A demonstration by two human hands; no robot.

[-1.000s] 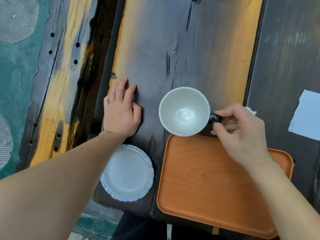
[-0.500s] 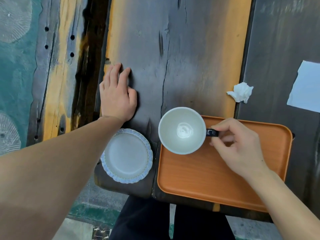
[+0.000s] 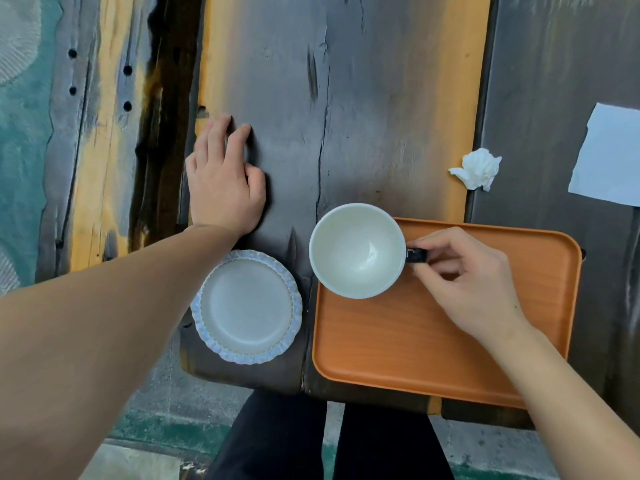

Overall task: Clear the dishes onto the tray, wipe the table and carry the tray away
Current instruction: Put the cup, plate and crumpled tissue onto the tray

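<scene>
I am looking at the cup (image 3: 356,250), a white, empty cup with a dark handle, sitting over the far left corner of the orange tray (image 3: 433,341), its rim overhanging the tray's left edge. The right hand (image 3: 464,275) is pinching the handle between thumb and curled fingers. I cannot tell whether the cup's base is touching the tray, since the bowl is hiding it. Just left of the tray, a small white plate (image 3: 246,306) with a fluted bluish rim is lying on the dark wooden table (image 3: 363,116) near its front edge. The left hand (image 3: 223,181) is resting flat on the table beyond the plate, fingers relaxed, holding nothing. A crumpled napkin (image 3: 477,173) is lying beyond the tray; a sheet of paper (image 3: 607,157) is being cut off by the right border. Compared with half a second ago, the cup is reaching slightly further onto the tray, and the left hand is staying put.
</scene>
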